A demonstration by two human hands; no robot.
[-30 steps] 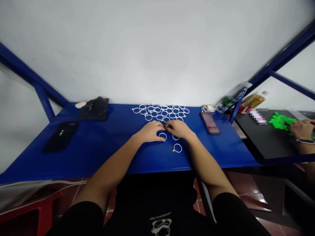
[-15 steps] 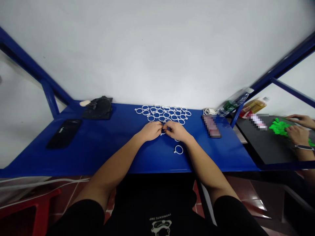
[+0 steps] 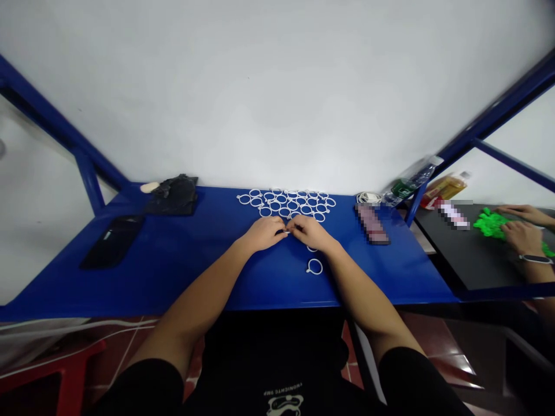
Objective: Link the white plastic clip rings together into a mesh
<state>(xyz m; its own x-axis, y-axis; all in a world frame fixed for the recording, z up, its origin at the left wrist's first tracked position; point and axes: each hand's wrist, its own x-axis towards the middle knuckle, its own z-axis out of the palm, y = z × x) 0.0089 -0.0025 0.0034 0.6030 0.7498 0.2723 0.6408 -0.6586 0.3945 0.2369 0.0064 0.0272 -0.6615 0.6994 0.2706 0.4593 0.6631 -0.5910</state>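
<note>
My left hand [image 3: 265, 233] and my right hand [image 3: 310, 232] meet over the middle of the blue table, fingertips pinched close together. Between them they grip a small white curtain ring [image 3: 287, 232], mostly covered by the fingers. Just beyond my knuckles, several white curtain rings [image 3: 292, 205] lie flat in a cluster by the wall, each with a small eyelet on its rim. Nearer my right forearm lies one loose ring [image 3: 308, 269]. Another ring [image 3: 311, 249] is partly hidden beneath my right wrist.
On the left of the blue table [image 3: 208, 266] lie a black phone [image 3: 113, 240] and a black plastic bag [image 3: 176, 195]. To the right are a coiled white cable [image 3: 368, 199], a blurred phone-shaped item [image 3: 373, 223] and a bottle [image 3: 410, 182]. Another person's hands [image 3: 525, 231] handle green pieces [image 3: 489, 223].
My fingers have shifted slightly around the ring, which now shows less and looks edge-on. The view has tilted a little. The loose rings stay in place.
</note>
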